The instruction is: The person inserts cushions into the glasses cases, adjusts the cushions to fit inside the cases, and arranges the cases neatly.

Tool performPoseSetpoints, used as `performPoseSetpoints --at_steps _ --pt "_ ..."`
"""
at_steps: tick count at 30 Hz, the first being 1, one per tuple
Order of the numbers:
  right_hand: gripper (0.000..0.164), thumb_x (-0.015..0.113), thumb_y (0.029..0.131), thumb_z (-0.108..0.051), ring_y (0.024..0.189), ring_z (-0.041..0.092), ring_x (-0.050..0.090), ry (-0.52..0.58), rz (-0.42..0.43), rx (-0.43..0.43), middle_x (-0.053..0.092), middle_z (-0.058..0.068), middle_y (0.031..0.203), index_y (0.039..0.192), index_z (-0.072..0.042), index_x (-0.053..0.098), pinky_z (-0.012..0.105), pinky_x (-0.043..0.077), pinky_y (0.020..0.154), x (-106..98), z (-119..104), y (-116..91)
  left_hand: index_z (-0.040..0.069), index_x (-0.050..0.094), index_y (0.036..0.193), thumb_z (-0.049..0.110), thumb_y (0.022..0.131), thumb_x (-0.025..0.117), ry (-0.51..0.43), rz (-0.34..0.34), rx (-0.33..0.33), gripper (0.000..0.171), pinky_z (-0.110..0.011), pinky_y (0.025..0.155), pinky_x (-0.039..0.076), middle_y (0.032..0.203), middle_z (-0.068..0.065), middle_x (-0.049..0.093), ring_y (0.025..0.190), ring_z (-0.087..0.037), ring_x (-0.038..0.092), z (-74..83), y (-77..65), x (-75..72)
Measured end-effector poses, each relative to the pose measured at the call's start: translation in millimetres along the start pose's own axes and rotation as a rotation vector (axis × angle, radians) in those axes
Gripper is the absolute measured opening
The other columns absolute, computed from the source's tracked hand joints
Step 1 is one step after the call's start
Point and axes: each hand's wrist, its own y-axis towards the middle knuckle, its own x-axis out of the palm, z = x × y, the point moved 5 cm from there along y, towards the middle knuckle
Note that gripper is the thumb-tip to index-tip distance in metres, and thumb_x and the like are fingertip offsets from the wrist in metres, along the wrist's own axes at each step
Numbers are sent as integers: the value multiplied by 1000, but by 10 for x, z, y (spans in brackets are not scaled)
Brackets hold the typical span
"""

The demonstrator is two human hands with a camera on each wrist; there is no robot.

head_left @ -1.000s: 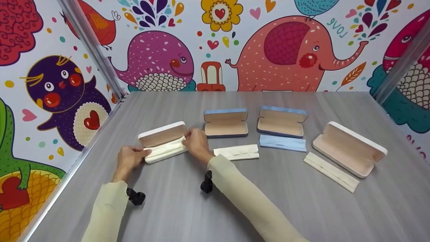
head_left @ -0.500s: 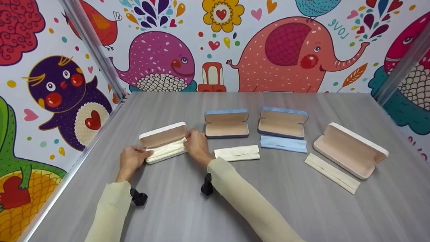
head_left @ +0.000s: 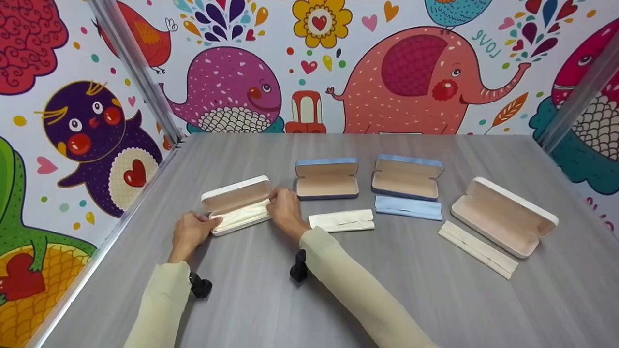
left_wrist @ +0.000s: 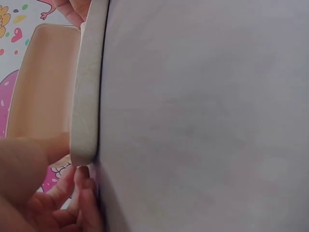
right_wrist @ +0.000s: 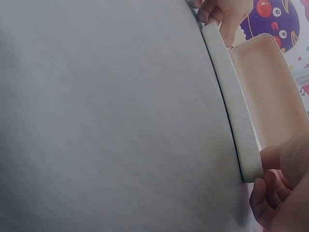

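Note:
A white hinged glasses case (head_left: 236, 194) stands with its lid up at the left of the table. Inside its lower half lies a pale yellow cloth (head_left: 242, 215). At the case's left end my left hand (head_left: 192, 233) pinches the end wall, the thumb over the rim on the cloth's end. My right hand (head_left: 285, 208) holds the opposite end the same way. In the left wrist view, the thumb of the left hand (left_wrist: 24, 179) goes over the rim of the case (left_wrist: 87, 87) and the fingers curl outside. The right wrist view shows the right hand (right_wrist: 289, 179) likewise; the cloth is hidden there.
Two blue cases (head_left: 327, 187) (head_left: 406, 185) and another white case (head_left: 498, 224) stand with lids up. Folded cloths lie before them: cream (head_left: 342, 220), blue (head_left: 408, 207) and beige (head_left: 478, 249). Patterned walls bound the grey table (head_left: 387, 290).
Both hands stay at the ends of the white case and shift very little. The left hand's thumb has moved slightly inward over the cloth. The view has tilted a touch.

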Motion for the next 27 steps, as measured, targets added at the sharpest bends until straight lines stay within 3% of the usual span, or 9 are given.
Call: performPoseSetpoints --at_steps 6,10,15,18,24,27 --pt "17 67 79 4 79 14 61 19 -12 42 72 3 82 89 -6 75 27 53 73 2 24 12 1 65 95 42 87 73 28 -11 10 42 -28 60 40 87 -10 65 78 -24 58 39 -7 9" --pt "15 66 80 2 76 12 61 27 -23 56 73 3 83 88 -8 74 26 52 71 -12 28 15 -1 61 103 39 91 69 -10 -98 -3 43 -25 58 43 83 -5 59 70 -17 55 71 -21 -8" --pt "9 66 87 -11 79 13 65 80 -10 127 75 2 87 91 -10 74 28 53 74 -76 -6 2 -9 55 118 26 101 50 -133 -271 -68 39 -23 56 54 78 -2 54 63 -10 55 128 -62 -63" --pt "15 66 91 -20 86 16 67 151 -9 201 76 3 92 97 -11 76 30 53 80 -105 -37 8 -12 48 128 20 102 38 -223 -325 -114 43 -26 60 58 81 -4 55 67 -12 57 143 -85 -112" --pt "36 58 96 -36 113 25 66 237 -70 318 74 9 114 113 -8 74 35 50 100 -145 -102 44 -13 28 147 22 106 24 -390 -383 -187 54 -32 70 61 102 -14 57 77 -15 61 143 -91 -196" --pt "49 54 98 -44 124 28 61 275 -118 368 69 12 127 123 -5 70 38 46 108 -172 -114 85 -8 18 154 34 108 17 -474 -432 -211 63 -38 81 61 123 -24 51 94 -24 62 159 -84 -218"
